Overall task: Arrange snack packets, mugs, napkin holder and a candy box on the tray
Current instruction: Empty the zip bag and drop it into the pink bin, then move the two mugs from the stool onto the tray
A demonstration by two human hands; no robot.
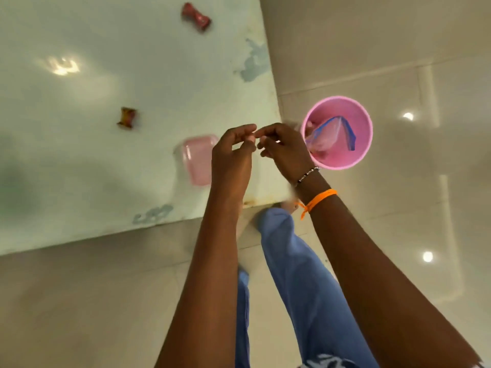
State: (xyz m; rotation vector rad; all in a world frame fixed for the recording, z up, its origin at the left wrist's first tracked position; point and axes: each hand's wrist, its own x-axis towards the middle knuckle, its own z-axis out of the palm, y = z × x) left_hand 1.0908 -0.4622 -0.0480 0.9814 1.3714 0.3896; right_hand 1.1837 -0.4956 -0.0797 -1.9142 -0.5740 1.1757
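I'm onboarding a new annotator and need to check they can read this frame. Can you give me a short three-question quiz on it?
1. True or false: the pink bucket stands on the table.
2. How many wrapped sweets lie on the table?
3. Multiple choice: the pink box lies
A. inside the bucket
B. on the table near its corner, partly behind the left hand
C. on the floor

Key
1. False: it stands on the floor, beside the table's edge, just beyond the right hand.
2. Two: a red sweet and a brown sweet.
3. B
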